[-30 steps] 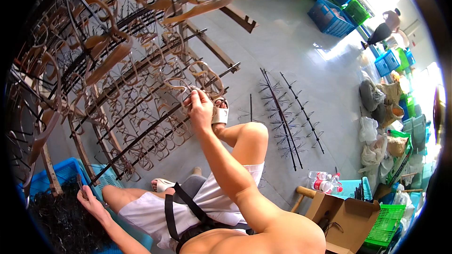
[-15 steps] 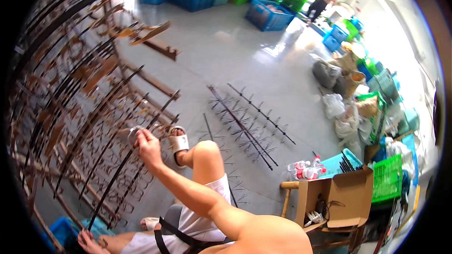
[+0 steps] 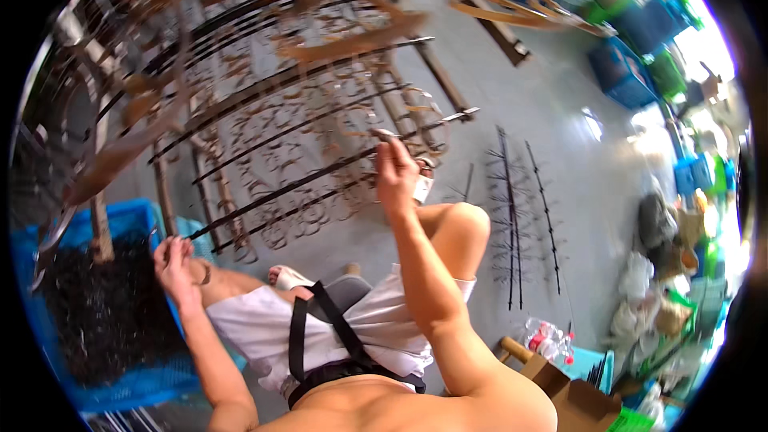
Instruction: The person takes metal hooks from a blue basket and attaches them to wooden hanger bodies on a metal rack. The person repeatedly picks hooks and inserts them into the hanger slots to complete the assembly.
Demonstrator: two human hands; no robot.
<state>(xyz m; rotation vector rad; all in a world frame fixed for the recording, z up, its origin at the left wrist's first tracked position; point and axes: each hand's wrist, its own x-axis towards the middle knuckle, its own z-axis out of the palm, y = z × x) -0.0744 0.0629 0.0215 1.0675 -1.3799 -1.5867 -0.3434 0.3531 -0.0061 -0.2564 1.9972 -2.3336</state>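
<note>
Long dark rods hung with rows of small brown and metal loops make up a rack in front of me. My left hand is closed at the near left end of one dark rod, its fingertips curled against it. Farther along that rod, my right hand is pinched closed beside the loops. A small shiny curved bit shows at its fingertips, too blurred to name. Left of my left hand stands a blue crate full of tangled dark pieces.
Spiked dark rods lie on the grey floor to the right. At lower right are plastic bottles and a cardboard box. Bags and blue crates line the far right. Brown strips jut out at the top.
My view has swung left, so the rack and floor rods sit farther right and the blue crate shows fully. Both hands stay at a rod, closed as before.
</note>
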